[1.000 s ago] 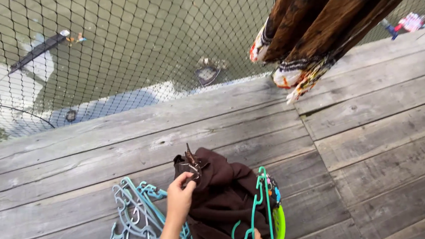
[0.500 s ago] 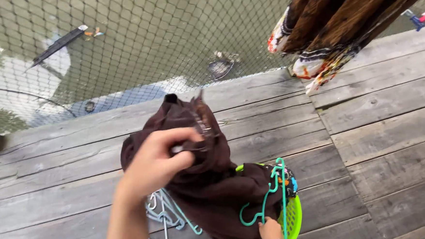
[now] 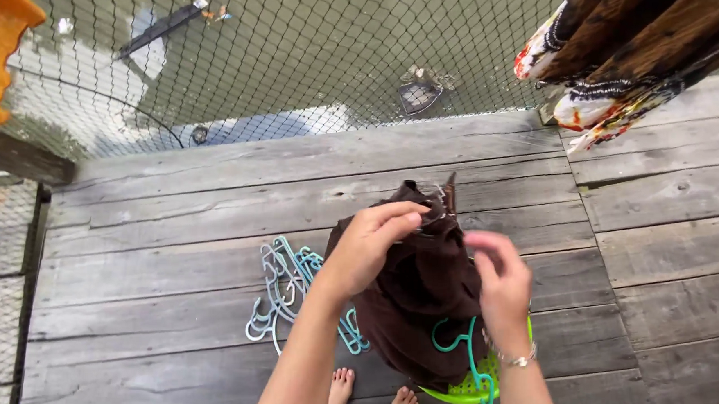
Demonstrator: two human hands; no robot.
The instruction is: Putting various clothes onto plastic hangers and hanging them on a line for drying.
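Brown garment (image 3: 421,287), dark and bunched, hangs lifted above a lime-green laundry basket (image 3: 469,388) that sits on the wooden deck (image 3: 211,211). Its upper edge is pinched in the left hand (image 3: 367,245), whose thumb and fingers are closed on the cloth near a small wire clip at the top. The right hand (image 3: 499,285) is just beside the garment on its other side, fingers loosely curled and partly open; whether it grips the fabric I cannot tell. A silver bracelet (image 3: 517,360) sits on that wrist. One teal hanger (image 3: 470,359) hooks over the basket's rim below the cloth. A pile of pale blue and teal hangers (image 3: 285,288) lies on the planks to the left of the garment. Two bare feet (image 3: 370,395) show at the bottom edge. Black netting (image 3: 302,51) fences the deck's far side, with murky water behind it. A brown patterned cloth (image 3: 630,52) hangs at the top right.
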